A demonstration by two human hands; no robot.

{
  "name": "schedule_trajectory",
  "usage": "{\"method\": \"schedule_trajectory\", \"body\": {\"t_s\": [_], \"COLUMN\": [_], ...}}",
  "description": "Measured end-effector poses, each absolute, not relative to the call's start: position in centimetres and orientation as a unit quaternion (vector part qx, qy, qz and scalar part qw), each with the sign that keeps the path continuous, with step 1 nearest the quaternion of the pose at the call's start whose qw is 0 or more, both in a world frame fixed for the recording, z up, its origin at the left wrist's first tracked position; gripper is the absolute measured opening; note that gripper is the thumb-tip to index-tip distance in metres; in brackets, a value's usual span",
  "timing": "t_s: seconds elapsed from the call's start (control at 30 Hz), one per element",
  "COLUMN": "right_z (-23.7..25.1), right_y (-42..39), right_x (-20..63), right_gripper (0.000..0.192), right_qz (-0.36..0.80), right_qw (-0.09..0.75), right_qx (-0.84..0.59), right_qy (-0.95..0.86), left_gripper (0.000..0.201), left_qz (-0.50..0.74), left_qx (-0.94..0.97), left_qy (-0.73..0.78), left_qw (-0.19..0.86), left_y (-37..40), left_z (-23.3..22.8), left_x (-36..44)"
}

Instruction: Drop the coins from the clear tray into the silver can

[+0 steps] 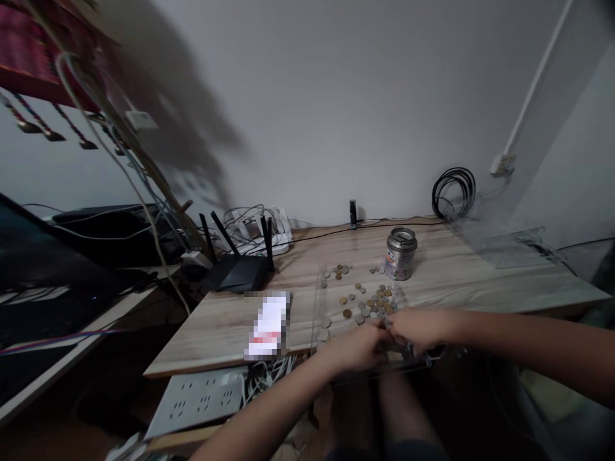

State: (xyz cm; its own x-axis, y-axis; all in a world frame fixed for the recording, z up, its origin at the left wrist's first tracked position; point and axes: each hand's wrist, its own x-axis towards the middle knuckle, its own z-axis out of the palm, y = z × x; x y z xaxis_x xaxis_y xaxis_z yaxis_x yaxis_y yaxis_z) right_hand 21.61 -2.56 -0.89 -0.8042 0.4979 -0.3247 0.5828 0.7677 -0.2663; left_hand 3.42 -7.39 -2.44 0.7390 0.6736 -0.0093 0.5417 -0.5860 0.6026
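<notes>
**Hands meet over scattered coins**

Left hand (358,347) and right hand (417,328) touch at lower centre, fingers curled over the near edge of a clear tray (321,291) on the counter (480,282); whether either pinches a coin I cannot tell; many coins (372,302) lie loose just above them; the tin coin bank (400,253) stands beyond, its contents hidden; motion blur smears the fingertips.
</notes>
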Motion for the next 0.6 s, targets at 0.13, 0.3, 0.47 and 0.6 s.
{"method": "schedule_trajectory", "body": {"t_s": [0.13, 0.3, 0.47, 0.6], "right_z": [-0.9, -0.5, -0.7, -0.9], "right_y": [-3.2, -3.3, -3.0, -2.8], "right_x": [21.6, 21.0, 20.3, 20.3], "right_gripper": [0.018, 0.019, 0.015, 0.016], "right_qz": [-0.143, -0.092, -0.102, -0.139], "right_qw": [0.152, 0.247, 0.281, 0.272], "right_qx": [0.280, 0.255, 0.273, 0.264], "right_qy": [0.937, 0.930, 0.914, 0.915], "left_gripper": [0.041, 0.035, 0.025, 0.020], "left_qz": [0.084, 0.034, -0.037, -0.038], "left_qx": [0.904, 0.923, 0.929, 0.914], "left_qy": [0.290, 0.257, 0.270, 0.305], "left_qw": [0.304, 0.285, 0.250, 0.264], "left_y": [-6.4, -5.6, -5.2, -5.1], "left_z": [-2.3, -3.6, -3.2, -2.8], "left_x": [4.0, 4.0, 4.2, 4.0]}}
